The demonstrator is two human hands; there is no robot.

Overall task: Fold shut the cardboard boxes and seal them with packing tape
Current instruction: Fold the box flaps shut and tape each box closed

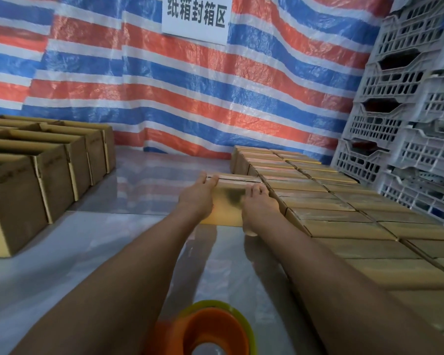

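A closed cardboard box with shiny tape along its top lies on the floor at arm's length, against the left side of a block of sealed boxes. My left hand lies flat on the box's left part, fingers straight and reaching its far edge. My right hand rests on its right part, fingers bent over the top. A tape dispenser with an orange core and yellow-green roll lies on the floor at the bottom of the view, between my forearms.
Several open, unsealed cardboard boxes stand in a row at the left. Stacked grey plastic crates rise at the right. A striped red, white and blue tarp with a white sign hangs behind. The floor is glossy grey.
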